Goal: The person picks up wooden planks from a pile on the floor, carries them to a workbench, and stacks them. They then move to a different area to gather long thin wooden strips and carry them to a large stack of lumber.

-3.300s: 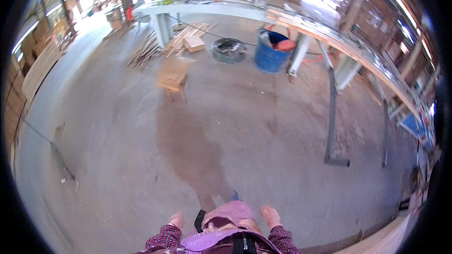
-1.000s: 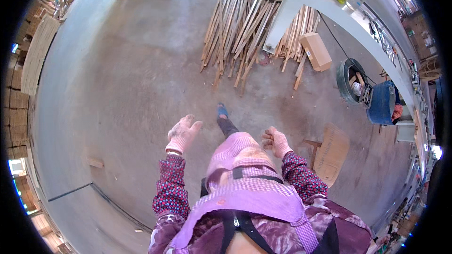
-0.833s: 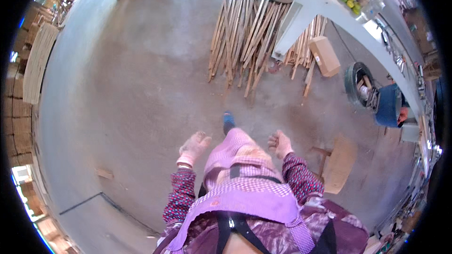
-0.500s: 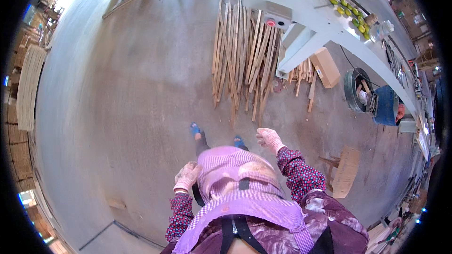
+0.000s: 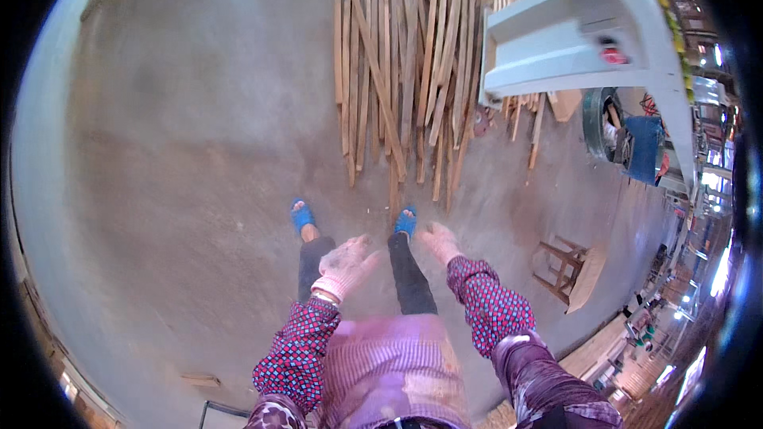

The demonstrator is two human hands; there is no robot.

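Note:
Both my hands wear pale knitted gloves and hang in the air in front of my purple checked apron [image 5: 397,357]. My left hand [image 5: 348,264] is open, its fingers apart, above the floor between my feet. My right hand [image 5: 439,242] reaches forward beside my right foot; its fingers look stretched out and a little blurred, with nothing seen in them. Ahead of both hands, a loose pile of long wooden strips [image 5: 408,71] lies on the floor, its near ends close to my feet. Neither hand touches the strips.
A pale machine table's leg [image 5: 556,63] stands right of the pile, its red button blurred. Beyond are a carton [image 5: 566,102], a round green bin [image 5: 592,123] and a blue container [image 5: 642,149]. A low wooden stool [image 5: 586,278] stands at right. A wood piece [image 5: 200,380] lies at left.
My view has tilted down and moved closer to the strips. My left hand has come forward from beside the apron and opened. My right hand's fingers, curled before, have straightened.

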